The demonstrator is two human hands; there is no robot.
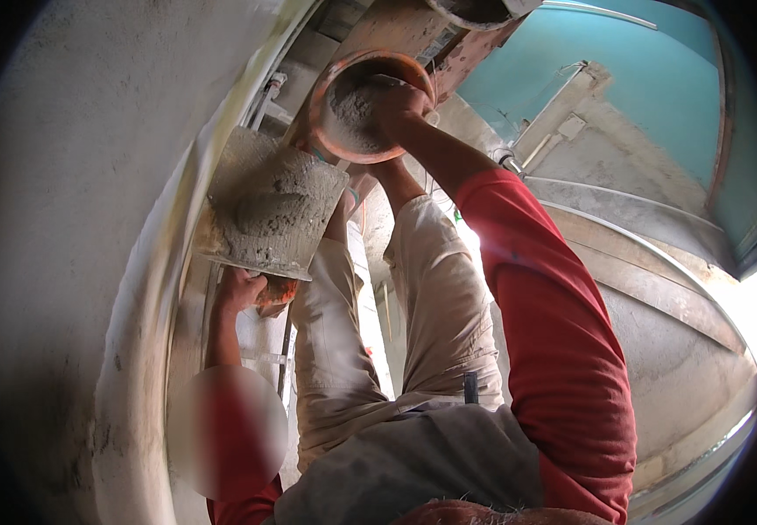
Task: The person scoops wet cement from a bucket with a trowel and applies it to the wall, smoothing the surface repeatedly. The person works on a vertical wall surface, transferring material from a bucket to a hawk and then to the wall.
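The left hand (240, 289), left of the frame's centre, is clamped on the board (256, 171) from beneath its lower edge; the board hides part of that hold. Grey mortar-like paste smears its face. The right hand (400, 103) reaches into the orange-rimmed bucket (366, 158) at upper centre, over more grey mix (352, 118); its fingers are hidden, so I cannot tell what they grip. Good handling here probably means keeping the board level, close to the bucket, and lifting modest, compact scoops.
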